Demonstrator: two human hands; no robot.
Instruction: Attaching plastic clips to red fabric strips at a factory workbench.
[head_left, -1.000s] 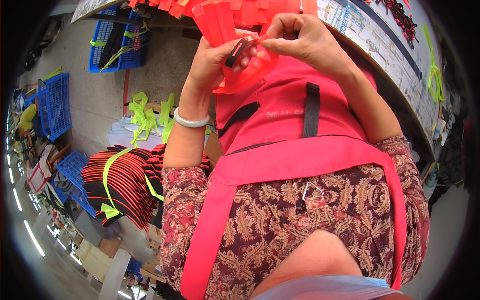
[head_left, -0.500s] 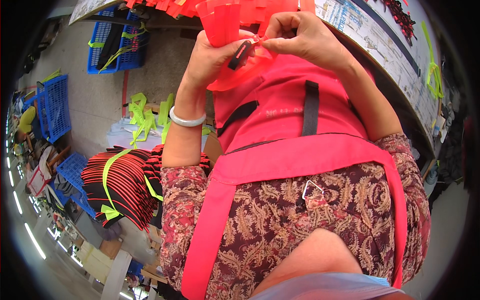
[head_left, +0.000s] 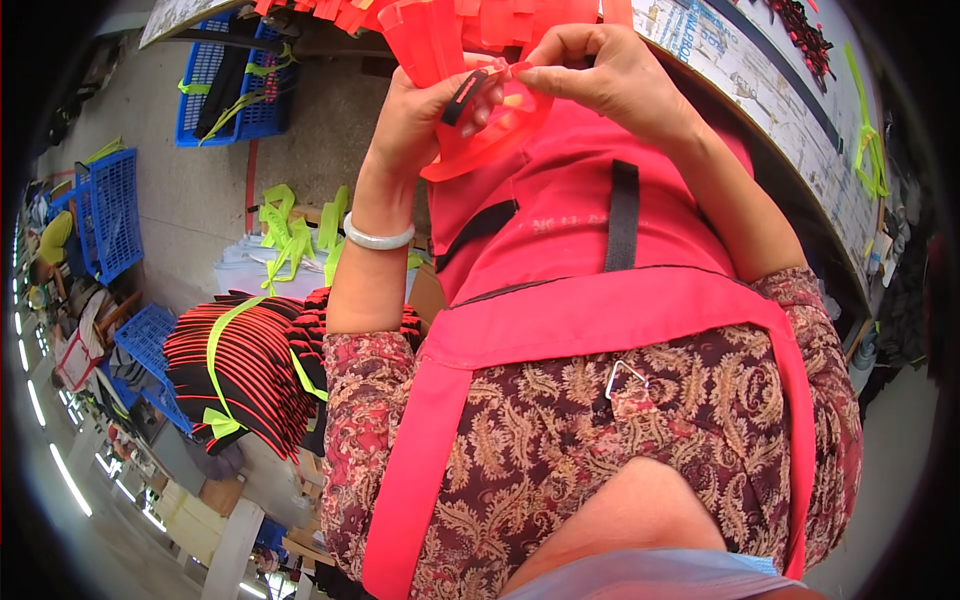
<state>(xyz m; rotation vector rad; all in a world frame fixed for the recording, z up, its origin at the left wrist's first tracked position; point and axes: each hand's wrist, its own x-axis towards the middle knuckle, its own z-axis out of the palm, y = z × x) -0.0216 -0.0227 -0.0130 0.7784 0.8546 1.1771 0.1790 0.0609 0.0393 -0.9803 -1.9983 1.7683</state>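
We've got the red-orange strips (head_left: 425,45) just off the near edge of the table (head_left: 815,185), over the apron (head_left: 565,185): L hand (head_left: 420,110) is closed round the bunch, R hand (head_left: 610,75) pinches a bit of strip betw. thumb & index, other fingers curled & partly hidden. Fingers cover most of the pinch pt., so we can't see how the strips meet. A sm. black tab (head_left: 465,97) lies by the L thumb; print too tiny, & we can't tell if it's worn or attached. A strip heap (head_left: 495,22) at the table's near edge is cut off up top. Strips look thin, glossy, semi-see-thru; apron's pinkish-red cloth w/ black strap (head_left: 622,220) & faded pale lettering. Tabletop's scuffed white w/ blue printing, partly cropped.
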